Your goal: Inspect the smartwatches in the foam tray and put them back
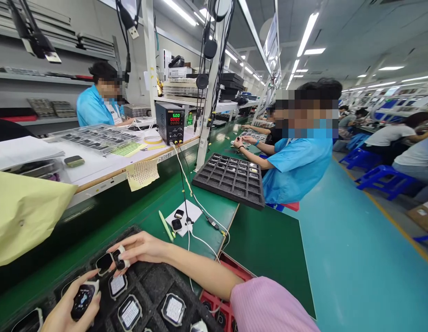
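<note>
Long workshop, strip lights (pixel 308 34) on the ceiling, glossy blue-green floor (pixel 355 249) at right. Green-topped workbench (pixel 214 210) runs away from the camera; raised white shelf (pixel 89 171) along its left side, black power supply with lit digits (pixel 169 123) at the shelf's edge. Person in light-blue shirt (pixel 300 161) seated farther along, near a black gridded foam tray (pixel 231 190); another blue-shirted person (pixel 96 108) behind the shelf. White paper sheet (pixel 195 210) on the bench, two small watch bodies (pixel 176 224) on it, pale green pen (pixel 164 225) beside.

Foreground: black foam compartment tray (pixel 158 280) with square watch bodies, several with white labels (pixel 130 313). Left hand (pixel 70 306) grips a pale-framed watch with lit screen (pixel 84 299) over the near-left part. Right hand (pixel 143 248) pinches a small dark-faced watch body (pixel 120 259) at the tray's far side; can't tell if it's clear of its slot.
</note>
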